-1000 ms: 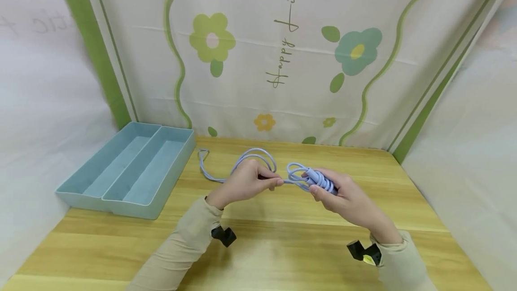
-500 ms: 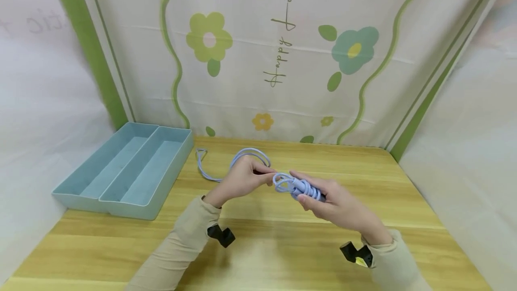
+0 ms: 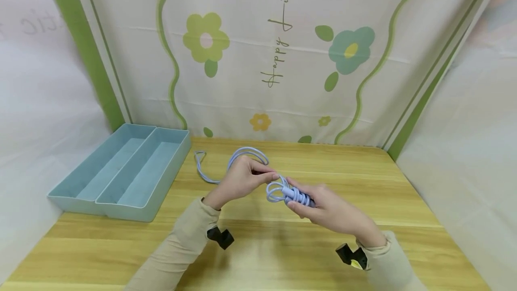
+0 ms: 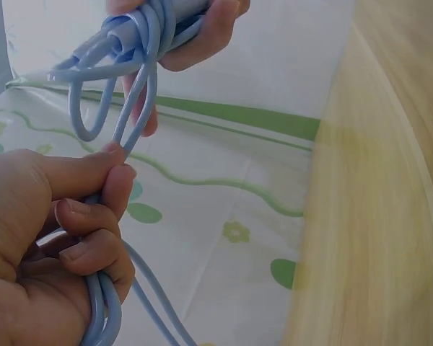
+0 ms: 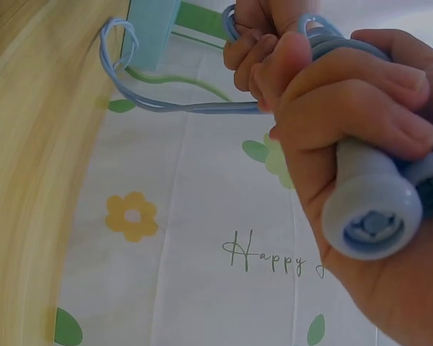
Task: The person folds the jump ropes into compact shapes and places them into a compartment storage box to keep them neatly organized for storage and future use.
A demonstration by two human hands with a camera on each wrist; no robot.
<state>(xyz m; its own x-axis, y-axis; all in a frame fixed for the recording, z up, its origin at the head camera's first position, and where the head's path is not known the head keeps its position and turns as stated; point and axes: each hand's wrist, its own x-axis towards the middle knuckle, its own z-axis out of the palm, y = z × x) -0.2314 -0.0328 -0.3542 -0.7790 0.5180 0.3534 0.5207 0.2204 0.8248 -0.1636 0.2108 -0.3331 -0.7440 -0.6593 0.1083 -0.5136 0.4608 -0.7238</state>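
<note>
A light blue jump rope is in both hands over the table. My right hand (image 3: 333, 208) grips its two handles (image 5: 372, 205) side by side, with cord (image 3: 298, 196) wound round them and a few small loops standing out at the front. Just left of the bundle, my left hand (image 3: 241, 179) pinches the doubled cord between thumb and forefinger; its other fingers curl round the cord (image 4: 101, 306) lower down. The loose rest of the rope (image 3: 208, 178) trails leftward behind the left hand, ending in a small bend. Part of the handles is hidden by the right fingers.
At the left of the table (image 3: 258, 255) stands a pale blue tray (image 3: 150, 212) with two long compartments. A white curtain (image 3: 242, 89) printed with flowers hangs behind the table, and white sheets flank both sides.
My right hand has moved left and slightly down with the wound handles, closer to the left hand. The stretch of cord between the hands has shortened. The left hand stays nearly in place.
</note>
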